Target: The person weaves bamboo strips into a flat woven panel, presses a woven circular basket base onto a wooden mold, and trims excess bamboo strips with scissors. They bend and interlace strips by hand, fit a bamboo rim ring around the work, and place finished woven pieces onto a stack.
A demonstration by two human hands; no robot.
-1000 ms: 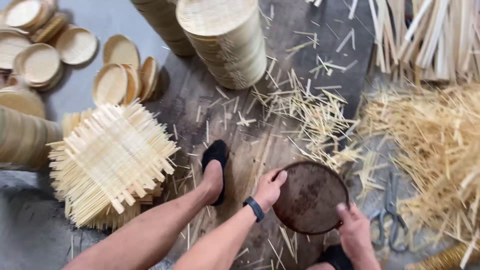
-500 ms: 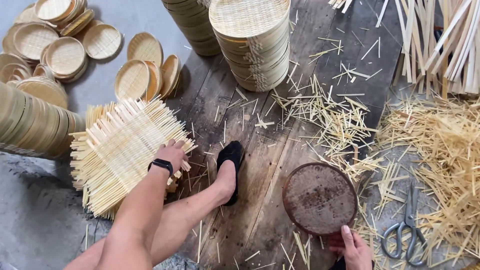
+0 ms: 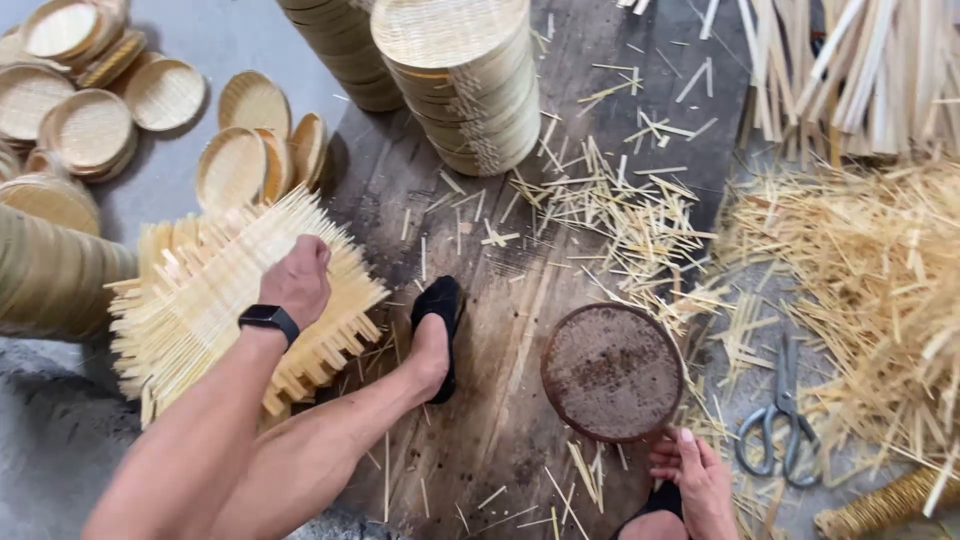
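Two hands are at work: a square woven bamboo mat (image 3: 225, 300), left of the round rusty disc (image 3: 612, 372), is clutched by the left hand (image 3: 297, 280); the disc's lower rim is pinched by the right hand (image 3: 695, 478).

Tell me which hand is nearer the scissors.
Right. The right hand sits just left of the scissors, by the round brown disc; the left hand grips the woven mats far across.

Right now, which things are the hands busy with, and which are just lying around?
Busy with:
left hand gripping the woven bamboo mat
right hand at the edge of the round brown mould

Lying around:
scissors
stack of baskets
small round trays
loose bamboo slivers
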